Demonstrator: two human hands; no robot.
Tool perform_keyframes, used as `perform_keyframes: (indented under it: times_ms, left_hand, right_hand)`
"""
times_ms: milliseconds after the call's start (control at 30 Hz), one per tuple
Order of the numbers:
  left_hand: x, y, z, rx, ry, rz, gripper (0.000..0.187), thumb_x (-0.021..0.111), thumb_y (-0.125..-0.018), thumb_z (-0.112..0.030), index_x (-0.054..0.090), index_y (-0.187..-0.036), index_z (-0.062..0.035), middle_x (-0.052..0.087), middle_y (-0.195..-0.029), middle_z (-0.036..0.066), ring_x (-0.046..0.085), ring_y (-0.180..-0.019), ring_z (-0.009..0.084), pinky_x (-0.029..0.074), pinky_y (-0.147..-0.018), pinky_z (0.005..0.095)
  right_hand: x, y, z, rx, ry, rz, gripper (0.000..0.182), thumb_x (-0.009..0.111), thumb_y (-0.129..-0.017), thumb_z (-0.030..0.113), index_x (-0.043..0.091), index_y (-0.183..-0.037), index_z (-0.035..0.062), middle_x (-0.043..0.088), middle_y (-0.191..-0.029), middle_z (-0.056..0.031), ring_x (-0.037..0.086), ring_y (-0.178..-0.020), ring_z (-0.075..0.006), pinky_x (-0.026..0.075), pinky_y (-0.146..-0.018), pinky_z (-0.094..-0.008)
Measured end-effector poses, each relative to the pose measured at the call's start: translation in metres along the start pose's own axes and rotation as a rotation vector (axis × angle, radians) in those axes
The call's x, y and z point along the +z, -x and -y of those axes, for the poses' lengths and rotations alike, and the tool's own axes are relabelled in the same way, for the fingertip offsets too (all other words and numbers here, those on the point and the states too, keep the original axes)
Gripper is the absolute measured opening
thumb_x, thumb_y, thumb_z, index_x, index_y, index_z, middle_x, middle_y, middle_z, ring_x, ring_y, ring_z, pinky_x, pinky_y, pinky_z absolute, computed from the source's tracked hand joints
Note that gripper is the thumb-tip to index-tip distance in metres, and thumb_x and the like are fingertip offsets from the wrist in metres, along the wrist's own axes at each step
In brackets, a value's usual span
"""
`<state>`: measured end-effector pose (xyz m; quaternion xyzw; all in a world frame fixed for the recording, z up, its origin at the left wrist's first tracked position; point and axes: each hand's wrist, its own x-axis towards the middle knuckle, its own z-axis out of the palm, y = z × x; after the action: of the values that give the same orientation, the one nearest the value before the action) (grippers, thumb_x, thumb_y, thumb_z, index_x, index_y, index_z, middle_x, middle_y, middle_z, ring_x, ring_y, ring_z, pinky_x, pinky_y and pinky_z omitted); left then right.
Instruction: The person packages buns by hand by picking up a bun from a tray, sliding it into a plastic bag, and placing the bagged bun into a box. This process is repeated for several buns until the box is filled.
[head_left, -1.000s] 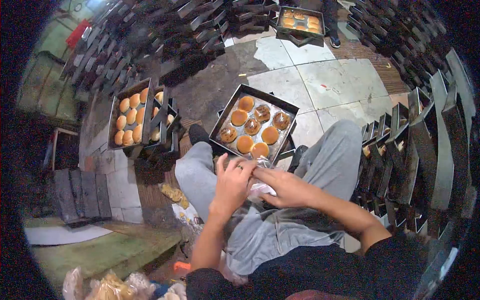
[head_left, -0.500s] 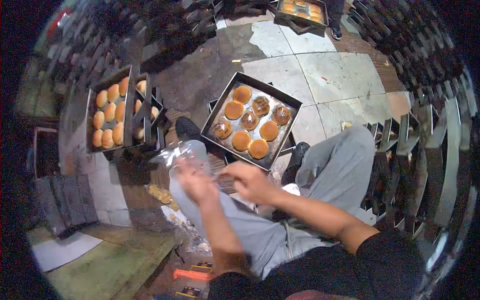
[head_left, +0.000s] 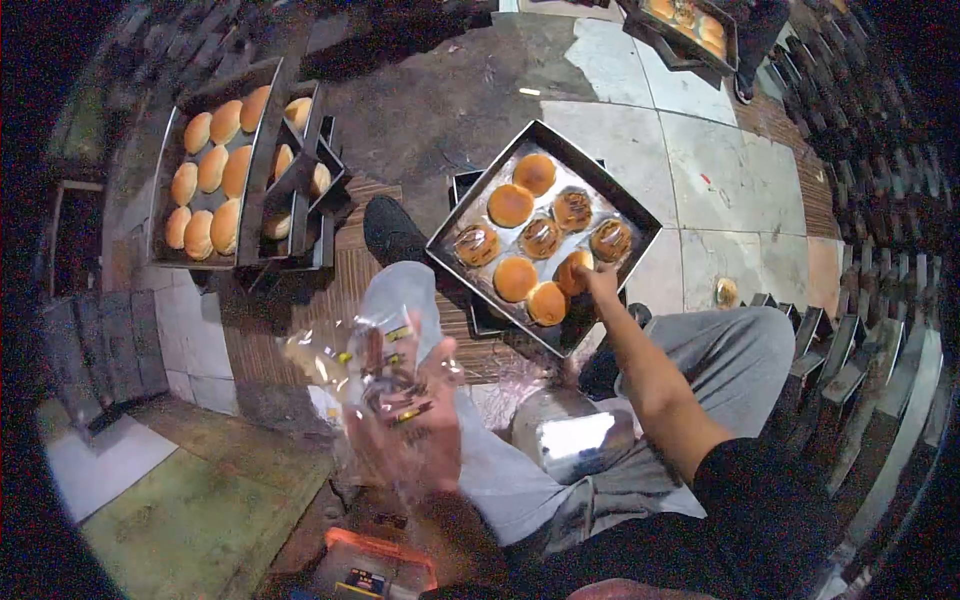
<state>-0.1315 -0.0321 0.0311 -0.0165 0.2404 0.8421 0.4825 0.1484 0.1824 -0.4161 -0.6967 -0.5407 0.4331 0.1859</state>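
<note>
My left hand (head_left: 435, 435) holds a clear plastic bag (head_left: 372, 365) with small printed marks, above my left leg. Its fingers are partly blurred behind the film. At the right side of the square metal tray (head_left: 462, 215), my right hand (head_left: 602, 285) grips a golden bun (head_left: 572, 270), which looks tilted. Around it in the tray lie several more round buns. Some are plain and glossy, such as the bun (head_left: 511, 206); others look dark-streaked under shiny film, such as the wrapped bun (head_left: 539, 238).
To the left stand stacked trays (head_left: 160, 200) of pale golden buns. Another tray of buns (head_left: 690, 28) sits at the far right, beside a person's leg (head_left: 758, 45). A shiny metal container (head_left: 575, 440) is between my legs. Dark metal racks (head_left: 870, 370) line the right side.
My right hand has moved from near my left hand to the tray and taken hold of a bun. My left hand is lower, with the bag spread wider. The view has shifted.
</note>
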Motion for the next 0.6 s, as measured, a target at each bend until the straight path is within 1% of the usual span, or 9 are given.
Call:
perform_keyframes:
  times_ms: [67,133,167,267,400,467,533,567,600]
  left_hand:
    - [0.005,0.0,0.008,-0.004,-0.065,0.006,0.062,0.044,-0.106,-0.046,0.036,-0.157,-0.0106,0.036,-0.158,0.029,0.047,-0.136,0.0524,0.041,-0.112,0.0603]
    - [0.01,0.001,0.016,0.001,-0.129,0.02,0.062,0.044,-0.106,-0.045,0.036,-0.157,-0.0105,0.037,-0.157,0.03,0.045,-0.137,0.0536,0.041,-0.113,0.06]
    - [0.012,0.002,0.021,0.013,-0.159,0.023,0.062,0.044,-0.106,-0.045,0.036,-0.157,-0.0104,0.038,-0.157,0.03,0.045,-0.137,0.0541,0.04,-0.113,0.0599]
    - [0.023,0.009,0.033,0.045,-0.14,-0.01,0.06,0.05,-0.104,-0.041,0.042,-0.151,-0.0034,0.046,-0.151,0.03,0.045,-0.138,0.054,0.042,-0.114,0.0576]
    - [0.007,0.01,0.044,0.096,-0.112,0.057,0.058,0.047,-0.107,-0.039,0.041,-0.15,-0.0015,0.049,-0.147,0.03,0.046,-0.137,0.0522,0.041,-0.116,0.0587]
    - [0.011,0.014,0.042,0.103,-0.123,0.061,0.058,0.046,-0.107,-0.039,0.04,-0.15,-0.0005,0.049,-0.147,0.03,0.046,-0.138,0.0512,0.04,-0.116,0.0592]
    - [0.014,0.02,0.042,0.096,-0.131,0.058,0.058,0.044,-0.108,-0.042,0.041,-0.149,-0.0007,0.049,-0.148,0.029,0.046,-0.139,0.0491,0.04,-0.115,0.0628]
    - [-0.004,0.011,0.038,-0.027,-0.008,0.143,0.06,0.042,-0.108,-0.045,0.04,-0.149,-0.0009,0.048,-0.149,0.027,0.046,-0.139,0.0481,0.04,-0.113,0.0675]
    - [0.0,0.015,0.042,0.0,-0.1,0.12,0.064,0.042,-0.107,-0.048,0.039,-0.149,0.0006,0.049,-0.149,0.026,0.046,-0.138,0.0482,0.039,-0.111,0.0699]
  right_hand:
    - [-0.026,0.023,0.029,-0.039,0.191,0.046,0.032,0.078,-0.087,0.028,0.074,-0.101,0.0002,0.072,-0.086,-0.0092,0.07,-0.079,-0.0232,0.056,-0.073,-0.0378]
    - [-0.051,0.046,0.061,0.161,-0.785,0.133,0.037,0.073,-0.088,0.031,0.066,-0.11,0.0019,0.068,-0.089,-0.0116,0.066,-0.077,-0.0286,0.055,-0.074,-0.0436]
    - [-0.09,0.084,0.121,0.275,-1.023,0.304,0.045,0.068,-0.092,0.025,0.056,-0.131,0.0075,0.067,-0.107,-0.0123,0.069,-0.093,-0.031,0.059,-0.078,-0.0466]
    - [-0.169,0.176,0.223,0.176,-1.305,0.587,0.058,0.068,-0.091,0.024,0.047,-0.142,0.0067,0.063,-0.123,-0.0156,0.067,-0.112,-0.0339,0.061,-0.086,-0.0543]
    - [-0.216,0.262,0.267,-0.04,-1.195,1.097,0.075,0.076,-0.086,0.024,0.042,-0.15,0.0049,0.059,-0.136,-0.0177,0.061,-0.124,-0.0354,0.055,-0.099,-0.0632]
    - [-0.235,0.296,0.292,-0.239,-0.918,1.171,0.071,0.079,-0.084,0.019,0.048,-0.146,0.0047,0.061,-0.133,-0.0162,0.063,-0.121,-0.0317,0.056,-0.099,-0.0544]
    - [-0.229,0.326,0.312,-0.652,-0.476,0.812,0.063,0.081,-0.082,0.012,0.055,-0.139,0.0022,0.064,-0.131,-0.0152,0.064,-0.118,-0.0267,0.055,-0.099,-0.0437]
    - [-0.219,0.343,0.322,-0.842,-0.399,0.625,0.059,0.082,-0.081,0.011,0.058,-0.135,0.0012,0.065,-0.13,-0.0156,0.065,-0.115,-0.0285,0.052,-0.098,-0.0385]
    - [-0.22,0.362,0.332,-1.06,-0.217,0.4,0.054,0.077,-0.083,0.007,0.06,-0.133,0.0011,0.062,-0.135,-0.019,0.061,-0.123,-0.0371,0.05,-0.103,-0.0422]
